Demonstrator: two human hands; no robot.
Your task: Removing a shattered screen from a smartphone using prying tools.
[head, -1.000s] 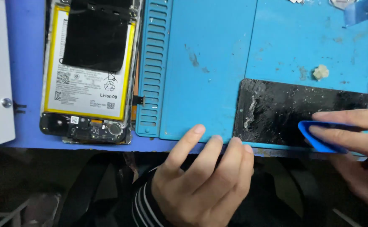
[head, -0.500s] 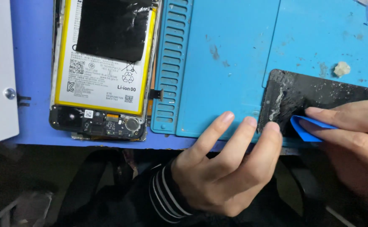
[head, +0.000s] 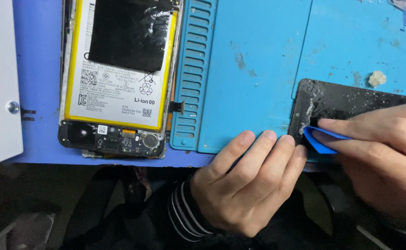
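Two hands work the black panel [head: 346, 104] — left hand [head: 249, 180] flat, fingers together, bracing its corner; right hand [head: 383, 153] pinching a blue pick [head: 323, 139], scraping residue — next calls for shallow, steady strokes.

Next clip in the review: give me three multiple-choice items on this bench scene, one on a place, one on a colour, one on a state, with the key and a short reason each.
1. Where does the opened phone lie relative to the black panel?
A. To its left
B. To its right
C. On top of it

2. What colour is the pick in the right hand?
A. Red
B. Blue
C. White

3. How is the left hand placed?
A. Lifted clear of the bench
B. Closed around a screwdriver
C. Fingertips resting on the blue mat edge by the panel's corner

Key: 1 A, the phone with its exposed battery sits at the far left; 2 B, the thin pick pinched between the fingers is blue; 3 C, the fingers lie flat at the mat edge, holding nothing.
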